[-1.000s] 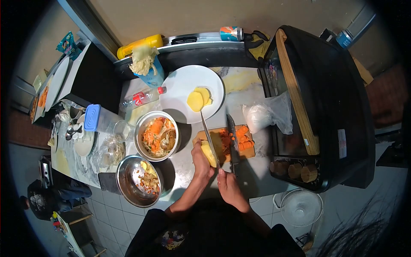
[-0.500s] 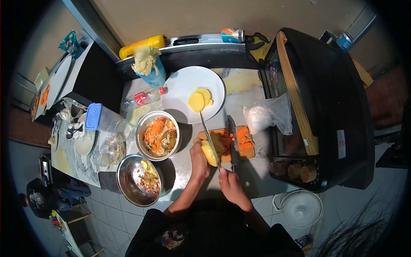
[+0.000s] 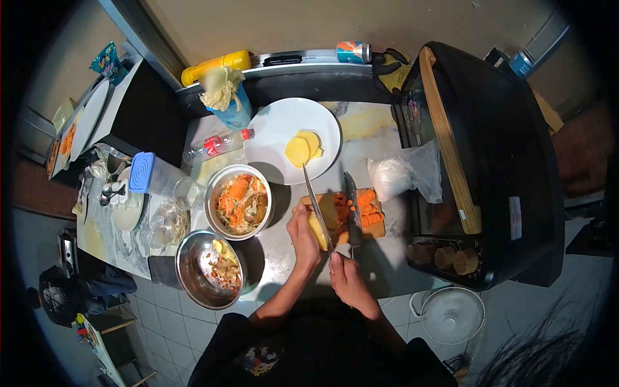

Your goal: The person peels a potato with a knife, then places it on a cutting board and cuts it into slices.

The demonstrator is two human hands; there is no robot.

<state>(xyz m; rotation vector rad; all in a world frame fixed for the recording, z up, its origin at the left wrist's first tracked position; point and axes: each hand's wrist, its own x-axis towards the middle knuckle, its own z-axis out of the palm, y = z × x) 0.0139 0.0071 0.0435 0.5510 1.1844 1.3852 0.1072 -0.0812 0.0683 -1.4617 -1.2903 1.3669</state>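
Note:
My left hand [image 3: 303, 240] is wrapped round a peeled yellow potato [image 3: 317, 231], holding it at the left of the wooden cutting board [image 3: 376, 230]. The handle of a long knife [image 3: 312, 193] is in my right hand [image 3: 346, 276]; its blade lies across the potato and its tip points at the plate. Orange carrot pieces [image 3: 369, 209] rest on the board beside a second, dark-bladed knife [image 3: 352, 206]. Yellow potato slices [image 3: 298, 151] lie on the large white plate [image 3: 264, 138] beyond my hands.
To the left stand a white pot [image 3: 210, 216] of shredded vegetables and a steel bowl [image 3: 187, 284] with peelings. A plastic bag [image 3: 392, 179] of white contents lies beside the black oven [image 3: 509, 174] at right. Behind are a bottle [image 3: 216, 146] and blue container [image 3: 235, 116]. A person [image 3: 61, 293] is far left.
My left hand has shifted slightly, and its fingers now cover more of the potato. The knife remains across the potato, with little movement of my right hand.

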